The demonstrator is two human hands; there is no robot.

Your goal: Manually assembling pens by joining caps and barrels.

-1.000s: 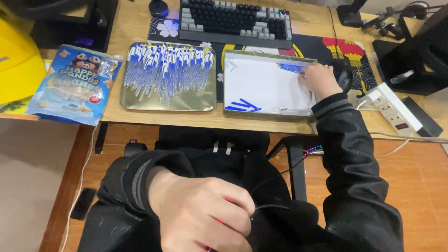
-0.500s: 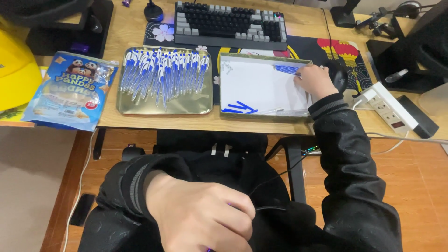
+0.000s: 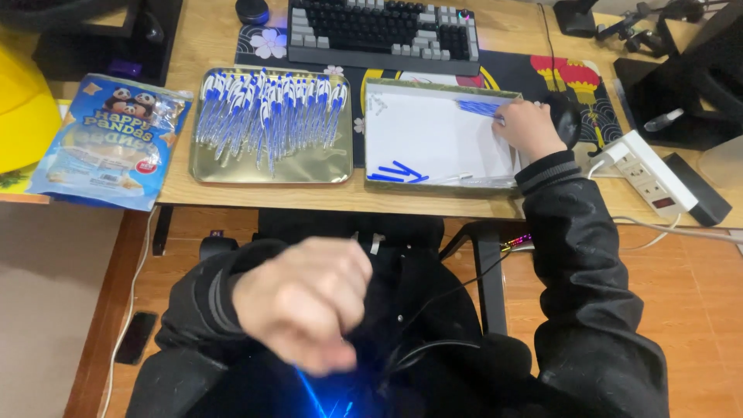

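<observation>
My right hand (image 3: 530, 130) rests in the far right corner of a tray lined with a white sheet (image 3: 433, 139). Its fingers are closed on a few blue pens (image 3: 478, 107) lying there. Two or three more blue pens (image 3: 396, 172) lie at that tray's near left corner. Beside it on the left, a gold tray (image 3: 271, 172) holds several blue-and-white pens (image 3: 267, 112) in a row. My left hand (image 3: 302, 306) is blurred over my lap, fingers curled downward, with blue pen ends (image 3: 323, 395) fanning out just below it.
A dark keyboard (image 3: 383, 31) on a patterned desk mat lies behind the trays. A blue snack bag (image 3: 108, 139) and a yellow object (image 3: 19, 108) sit at the left. A white power strip (image 3: 646, 166) and a black mouse (image 3: 566, 116) are right of my hand. A cable runs across my lap.
My left hand has lifted slightly and shifted right over my lap, and blue pen ends now show beneath it. My right hand stays at the white tray's corner.
</observation>
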